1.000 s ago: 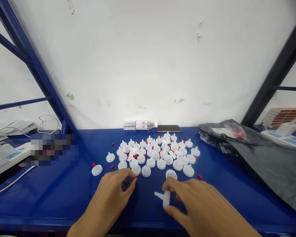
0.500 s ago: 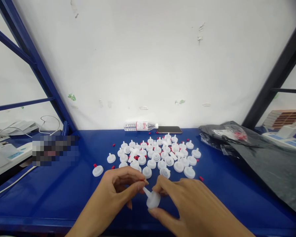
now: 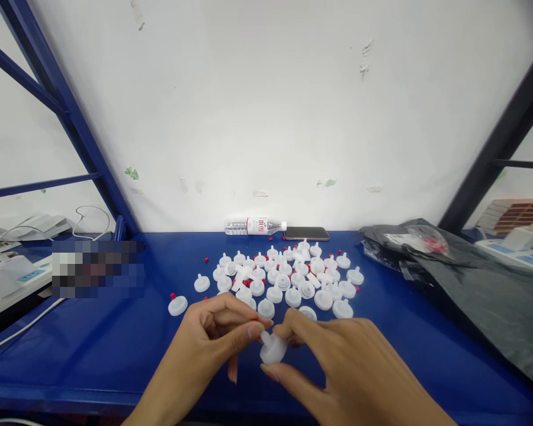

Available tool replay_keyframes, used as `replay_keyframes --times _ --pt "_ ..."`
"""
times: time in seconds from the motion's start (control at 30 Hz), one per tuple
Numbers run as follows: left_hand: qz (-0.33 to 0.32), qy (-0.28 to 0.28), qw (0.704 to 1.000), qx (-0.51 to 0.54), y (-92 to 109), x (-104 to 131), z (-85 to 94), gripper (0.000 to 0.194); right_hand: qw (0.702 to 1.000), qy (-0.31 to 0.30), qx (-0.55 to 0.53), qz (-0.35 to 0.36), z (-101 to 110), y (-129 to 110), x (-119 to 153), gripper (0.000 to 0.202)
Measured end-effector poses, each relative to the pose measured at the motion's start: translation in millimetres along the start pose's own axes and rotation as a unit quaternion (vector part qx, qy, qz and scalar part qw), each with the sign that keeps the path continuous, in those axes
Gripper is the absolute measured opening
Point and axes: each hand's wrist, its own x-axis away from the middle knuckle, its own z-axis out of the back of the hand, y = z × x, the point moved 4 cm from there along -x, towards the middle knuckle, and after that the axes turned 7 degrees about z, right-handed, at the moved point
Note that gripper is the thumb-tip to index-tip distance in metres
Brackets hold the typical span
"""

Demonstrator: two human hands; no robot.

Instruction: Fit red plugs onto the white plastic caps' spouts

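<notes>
Near the front edge of the blue surface [image 3: 93,361], a white nozzle cap [image 3: 273,351] is pinched in the right hand [image 3: 340,355], its spout [image 3: 265,338] tilted far-leftward at the left hand [image 3: 213,334], where a mostly hidden red cap [image 3: 267,322] is tightly held.

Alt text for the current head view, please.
The right hand holds a white spouted cap, its spout tip at the left hand, over a blue table. Beyond lie many similar caps, red pieces, a bottle on its side and a phone.
</notes>
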Motion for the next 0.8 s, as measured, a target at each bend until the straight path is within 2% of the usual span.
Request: replay_keyframes --times 0.17,0.3,0.43,0.5,0.6,0.67,0.8 --pt "-0.020 0.037 0.999 -0.030 2.6 1.2 1.4 0.031 0.999 -0.029 0.011 -0.014 -1.9 0.3 -1.8 0.015" --pt "-0.039 0.091 0.992 -0.082 7.3 4.5 4.8 0.029 0.998 -0.046 -0.022 -0.031 -6.5 1.3 -1.4 0.016" --pt "-0.077 0.180 0.957 -0.213 13.7 9.1 16.1 0.018 0.998 -0.030 -0.005 -0.061 -5.2 12.2 -1.5 0.034" --pt "-0.086 0.202 0.934 -0.281 15.1 9.1 23.2 0.016 0.993 -0.024 0.046 -0.104 -0.5 23.7 0.1 0.033" --pt "-0.071 0.188 0.915 -0.350 13.5 5.5 32.9 0.016 0.977 -0.051 0.107 -0.180 6.4 42.4 5.6 0.026" --pt "-0.055 0.175 0.903 -0.389 11.2 2.9 38.6 0.017 0.968 -0.072 0.109 -0.213 8.1 51.3 9.5 0.025" --pt "-0.015 0.153 0.879 -0.451 3.4 -1.7 45.9 0.017 0.963 -0.127 0.071 -0.225 -2.1 57.4 11.1 0.035"
